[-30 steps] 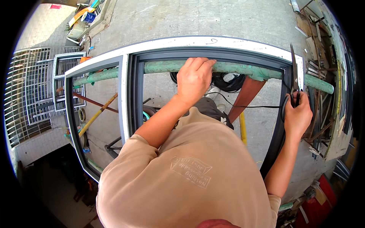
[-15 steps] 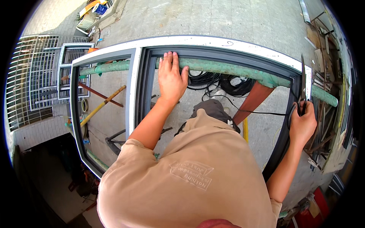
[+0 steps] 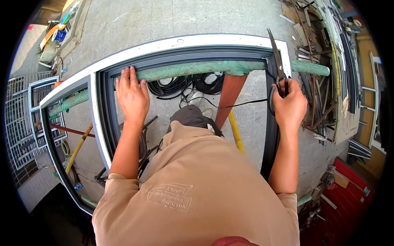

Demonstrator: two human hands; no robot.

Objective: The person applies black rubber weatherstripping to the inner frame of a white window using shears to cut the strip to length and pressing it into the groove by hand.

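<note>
While the left hand (image 3: 132,96) lies flat, fingers spread, steadying the window frame (image 3: 180,55) on its green padded bar (image 3: 197,69), the right hand (image 3: 289,104) clasps scissors (image 3: 279,65) beside the frame's right corner.

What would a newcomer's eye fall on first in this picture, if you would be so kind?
Probably the big window frame with its white outer edge, lying across a green padded bar in the middle. The left hand rests flat on that bar, while the right hand grips long dark scissors at the frame's right side. Black cord coils lie on the concrete floor beneath.
</note>
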